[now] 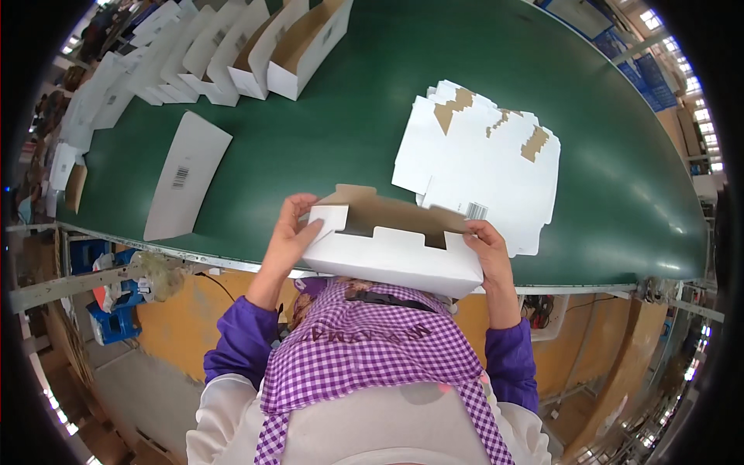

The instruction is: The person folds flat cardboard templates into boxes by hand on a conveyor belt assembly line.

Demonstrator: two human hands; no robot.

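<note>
Between my hands, at the near edge of the green table, is a long white cardboard box (391,256) with a brown inside. Its top is open and its cut-out flaps stand up. My left hand (293,226) grips the box's left end, thumb on a white end flap. At the right end, my right hand (490,246) pinches the corner, fingers on the upper edge. Just beyond the box and to its right lies a stack of flat white cardboard blanks (480,163) with brown patches and a barcode.
A white box (188,174) with a barcode stands alone to the left on the green table (349,139). Several open white boxes (310,46) line up along the far left. Blue stools (116,318) are below the table's left edge. Blue crates (628,70) stand beyond the far right.
</note>
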